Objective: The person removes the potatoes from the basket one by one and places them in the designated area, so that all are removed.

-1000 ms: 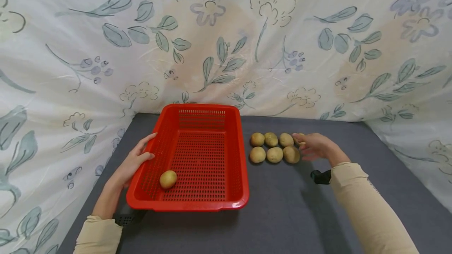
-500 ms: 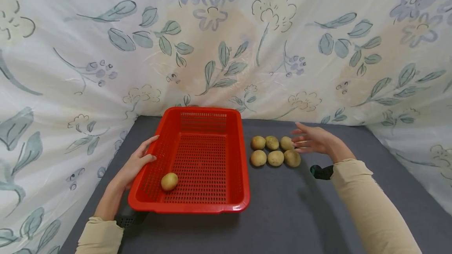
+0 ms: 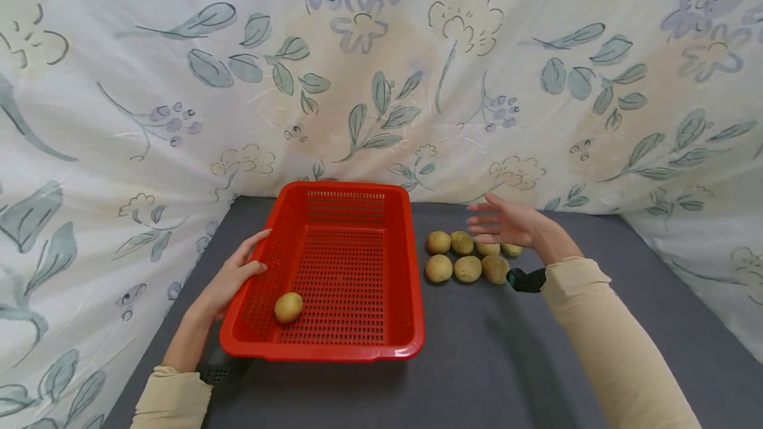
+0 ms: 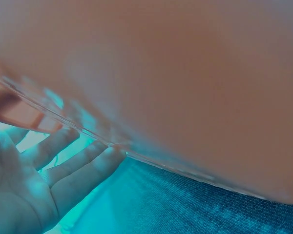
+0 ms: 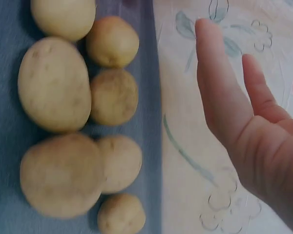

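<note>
A red plastic basket [image 3: 342,277] with slotted walls and floor stands on the dark cloth, one potato [image 3: 289,308] lying near its front left corner. My left hand [image 3: 229,283] grips the basket's left rim, thumb and index finger over the edge; the left wrist view shows its other fingers against the outer wall. To the right of the basket, potatoes lie in two rows: a front row [image 3: 467,269] of three and a back row [image 3: 461,243] of several. Above the back row hovers my right hand [image 3: 507,220], fingers spread and holding nothing, partly covering those potatoes.
Dark grey cloth [image 3: 465,356] covers the table. A floral sheet [image 3: 381,85] hangs behind and along both sides, close to the basket's far end. Each wrist wears a black camera mount, like the right mount [image 3: 526,280].
My right hand has come away from the rightmost potato of the back row, risen and shifted left; that potato stays on the cloth. My left hand keeps its place on the basket.
</note>
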{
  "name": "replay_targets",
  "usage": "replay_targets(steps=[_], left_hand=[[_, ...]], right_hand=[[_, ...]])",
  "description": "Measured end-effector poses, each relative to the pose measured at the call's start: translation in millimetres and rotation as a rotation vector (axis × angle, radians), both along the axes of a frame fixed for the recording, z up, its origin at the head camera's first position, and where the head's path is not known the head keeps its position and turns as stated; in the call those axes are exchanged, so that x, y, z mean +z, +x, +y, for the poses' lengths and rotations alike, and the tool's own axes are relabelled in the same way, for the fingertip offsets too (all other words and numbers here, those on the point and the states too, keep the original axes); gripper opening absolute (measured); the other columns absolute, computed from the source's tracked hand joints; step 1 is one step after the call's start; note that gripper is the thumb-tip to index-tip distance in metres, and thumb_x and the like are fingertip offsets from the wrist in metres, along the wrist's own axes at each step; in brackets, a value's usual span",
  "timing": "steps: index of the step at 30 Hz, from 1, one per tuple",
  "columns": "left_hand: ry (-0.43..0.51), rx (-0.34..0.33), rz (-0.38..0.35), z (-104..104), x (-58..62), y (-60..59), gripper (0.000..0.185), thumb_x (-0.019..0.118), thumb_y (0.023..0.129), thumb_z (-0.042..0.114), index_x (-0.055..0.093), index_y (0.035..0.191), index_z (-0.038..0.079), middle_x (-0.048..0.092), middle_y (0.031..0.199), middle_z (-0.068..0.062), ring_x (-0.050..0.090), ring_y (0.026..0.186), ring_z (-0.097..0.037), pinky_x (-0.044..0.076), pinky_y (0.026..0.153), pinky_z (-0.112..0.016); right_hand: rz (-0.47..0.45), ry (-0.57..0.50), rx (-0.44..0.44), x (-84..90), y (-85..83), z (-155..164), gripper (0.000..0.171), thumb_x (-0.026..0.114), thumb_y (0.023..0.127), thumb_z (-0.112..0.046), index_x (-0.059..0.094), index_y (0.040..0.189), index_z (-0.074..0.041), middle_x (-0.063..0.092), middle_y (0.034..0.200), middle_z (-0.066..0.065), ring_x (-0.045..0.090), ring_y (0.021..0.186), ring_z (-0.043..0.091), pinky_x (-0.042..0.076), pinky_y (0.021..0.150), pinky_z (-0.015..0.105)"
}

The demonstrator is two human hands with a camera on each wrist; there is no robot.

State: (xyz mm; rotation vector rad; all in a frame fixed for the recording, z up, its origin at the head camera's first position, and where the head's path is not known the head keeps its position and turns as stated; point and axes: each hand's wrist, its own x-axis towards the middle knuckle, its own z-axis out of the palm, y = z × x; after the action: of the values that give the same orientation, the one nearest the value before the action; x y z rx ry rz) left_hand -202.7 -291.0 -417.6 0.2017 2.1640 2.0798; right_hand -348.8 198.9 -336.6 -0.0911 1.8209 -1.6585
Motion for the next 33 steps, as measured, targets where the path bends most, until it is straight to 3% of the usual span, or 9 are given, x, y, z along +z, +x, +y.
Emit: replay_targets(steps=[6, 9, 18, 25, 33], left_hand=[[-0.002, 0.005, -0.001, 0.8, -0.7, -0.3, 0.065, 0.04, 0.095, 0.004, 0.014, 0.153, 0.016, 0.024, 0.144, -0.024, 0.054, 0.106, -0.034, 0.052, 0.076, -0.043], [0.003, 0.008, -0.007, 1.3, -0.7, -0.2, 0.064, 0.04, 0.095, 0.003, 0.014, 0.153, 0.016, 0.025, 0.143, -0.025, 0.054, 0.106, -0.034, 0.052, 0.075, -0.044], [-0.006, 0.016, -0.015, 1.4, 1.1, 0.2, 0.064, 0.04, 0.095, 0.004, 0.014, 0.153, 0.016, 0.026, 0.142, -0.025, 0.055, 0.105, -0.035, 0.053, 0.076, -0.044], [-0.005, 0.024, -0.015, 0.6, 0.5, -0.9, 0.064, 0.039, 0.095, 0.003, 0.015, 0.152, 0.016, 0.026, 0.142, -0.025, 0.055, 0.106, -0.035, 0.052, 0.076, -0.046], [0.004, 0.021, -0.018, 0.5, 0.2, -1.4, 0.064, 0.039, 0.094, 0.003, 0.016, 0.152, 0.016, 0.027, 0.141, -0.026, 0.055, 0.106, -0.036, 0.052, 0.075, -0.046]], right_hand=[[0.02, -0.023, 0.004, 8.3, -2.2, -21.4, 0.074, 0.026, 0.099, -0.053, 0.013, 0.152, -0.003, 0.022, 0.147, 0.025, 0.038, 0.127, 0.033, 0.027, 0.107, 0.049], [0.034, -0.023, 0.013, 12.5, -3.3, -30.8, 0.072, 0.026, 0.1, -0.051, 0.015, 0.151, -0.002, 0.026, 0.144, 0.023, 0.044, 0.122, 0.031, 0.029, 0.106, 0.049], [0.016, -0.08, 0.027, 18.0, -4.6, -57.3, 0.068, 0.029, 0.101, -0.047, 0.017, 0.151, -0.003, 0.019, 0.15, 0.026, 0.026, 0.135, 0.042, 0.039, 0.1, 0.045], [0.036, -0.069, 0.039, 19.1, -7.6, -86.7, 0.063, 0.028, 0.102, -0.044, 0.024, 0.149, -0.002, 0.029, 0.146, 0.024, 0.034, 0.131, 0.039, 0.044, 0.094, 0.043], [0.028, -0.07, 0.084, 22.7, -8.1, -121.0, 0.063, 0.03, 0.102, -0.044, 0.026, 0.149, -0.002, 0.03, 0.147, 0.023, 0.038, 0.129, 0.038, 0.042, 0.096, 0.047]])
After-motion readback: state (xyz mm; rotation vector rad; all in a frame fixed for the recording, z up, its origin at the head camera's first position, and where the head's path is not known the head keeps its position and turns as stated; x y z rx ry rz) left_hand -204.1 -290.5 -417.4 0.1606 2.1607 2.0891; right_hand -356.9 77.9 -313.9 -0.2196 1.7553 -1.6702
